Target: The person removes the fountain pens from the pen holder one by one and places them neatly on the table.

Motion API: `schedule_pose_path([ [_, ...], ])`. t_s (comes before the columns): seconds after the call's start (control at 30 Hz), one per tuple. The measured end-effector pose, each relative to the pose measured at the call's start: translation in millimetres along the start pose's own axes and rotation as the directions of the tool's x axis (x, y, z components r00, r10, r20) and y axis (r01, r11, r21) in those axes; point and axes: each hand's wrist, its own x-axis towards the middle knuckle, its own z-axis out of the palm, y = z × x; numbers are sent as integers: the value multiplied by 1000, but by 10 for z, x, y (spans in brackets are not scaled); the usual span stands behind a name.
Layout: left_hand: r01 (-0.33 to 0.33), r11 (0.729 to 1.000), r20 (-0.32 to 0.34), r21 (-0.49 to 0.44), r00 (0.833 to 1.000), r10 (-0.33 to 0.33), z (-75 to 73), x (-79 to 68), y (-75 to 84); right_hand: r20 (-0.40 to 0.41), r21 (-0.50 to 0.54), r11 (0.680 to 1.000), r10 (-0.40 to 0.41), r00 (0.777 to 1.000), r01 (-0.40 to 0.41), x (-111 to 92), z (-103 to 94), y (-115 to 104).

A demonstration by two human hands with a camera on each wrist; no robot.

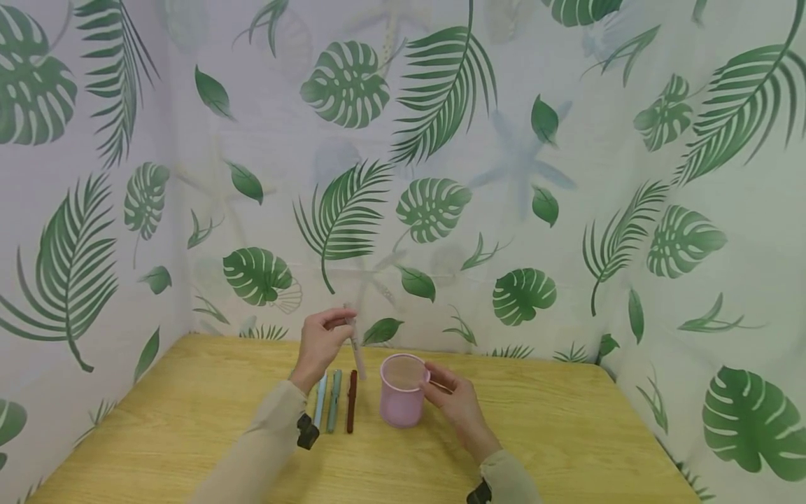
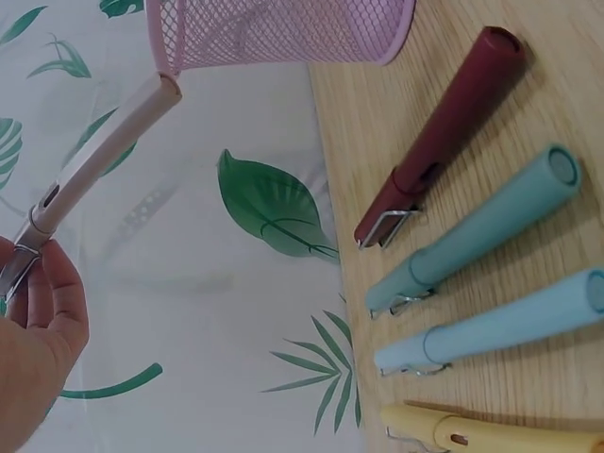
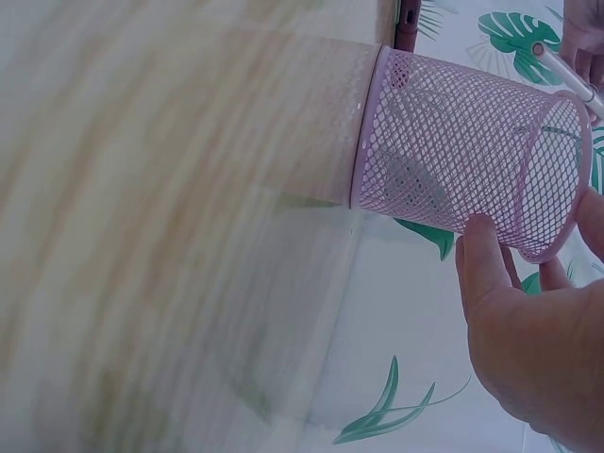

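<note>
My left hand [image 1: 323, 344] pinches a pale pinkish-white pen [image 2: 106, 151] near its clip end, its other end slanting down towards the table. This pen is in the air, left of a pink mesh pen holder [image 1: 401, 407] that stands upright on the table. With thumb and fingers, my right hand [image 1: 462, 411] holds the pen holder at the right of its rim. Left of the holder lie a dark red pen [image 1: 351, 404], a green pen [image 1: 334, 402] and a light blue pen [image 1: 321, 404], side by side. A yellow pen [image 2: 500, 436] lies beyond them, hidden by my left arm in the head view.
The wooden table [image 1: 567, 434] meets a leaf-printed cloth [image 1: 466, 266] at its back edge. More of that cloth hangs at the left and right sides. Both wrists carry small dark devices.
</note>
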Motion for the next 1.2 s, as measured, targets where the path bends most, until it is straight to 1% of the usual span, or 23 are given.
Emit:
schedule_pose_path([
  [0.17, 19, 1000, -23, 21, 1000, -19, -51, -17, -22, 4, 3, 1000, 4, 1000, -4, -6, -2, -19],
  [0.33, 25, 1000, -37, 14, 999, -24, -108, -36, -40, 10, 1, 1000, 2, 1000, -2, -19, -12, -30],
  [0.43, 33, 999, -30, 10, 999, -33, -152, -49, -48, 18, -9, 1000, 2, 1000, -2, -30, -20, -34],
  [0.57, 47, 999, -5, -3, 999, -47, -222, -60, -66, 28, -22, 1000, 2, 1000, -2, -49, -29, -44],
  [0.77, 50, 998, 10, -39, 999, -50, -319, -82, -76, 30, -22, 1000, -1, 1000, 1, -68, -41, -58],
  [0.87, 52, 998, 15, -34, 999, -51, -359, -95, -80, 25, -13, 1000, 0, 1000, 1, -72, -44, -61],
  [1.07, 60, 998, -3, 1, 998, -60, -445, -112, -102, 26, -4, 1000, -9, 1000, 9, -78, -48, -49],
  [1.2, 61, 998, -11, -6, 998, -61, -493, -113, -93, 25, 3, 1000, -11, 1000, 11, -79, -46, -53],
])
